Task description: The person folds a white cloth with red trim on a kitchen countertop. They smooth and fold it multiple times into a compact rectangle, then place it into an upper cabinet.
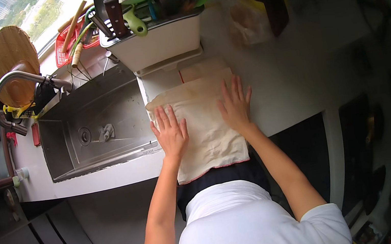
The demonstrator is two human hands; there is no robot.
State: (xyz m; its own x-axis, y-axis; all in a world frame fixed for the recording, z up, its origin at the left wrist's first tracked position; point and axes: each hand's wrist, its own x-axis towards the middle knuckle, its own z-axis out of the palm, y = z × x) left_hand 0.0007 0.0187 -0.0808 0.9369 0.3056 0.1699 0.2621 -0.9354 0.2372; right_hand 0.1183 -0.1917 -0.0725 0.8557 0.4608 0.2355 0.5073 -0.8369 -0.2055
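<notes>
A cream cloth [203, 120] with red-stitched edging lies spread on the white countertop, its wrinkled near end reaching the counter's front edge by my body. My left hand [171, 132] rests flat on the cloth's left side, close to the sink, with its fingers apart. On the right side, my right hand [235, 105] also lies flat with spread fingers, partly past the cloth's edge. Neither hand grips anything. At the far end, a flap of cloth [204, 69] with a short red edge shows; whether it is a separate piece I cannot tell.
A steel sink [109, 117] with a crumpled rag [106, 133] adjoins on the left, below a curved faucet [17, 74]. Behind the cloth stands a white knife and utensil holder [162, 42]. A round wooden board [9, 52], a red basket [61, 51] and a plastic bag [250, 21] are farther back.
</notes>
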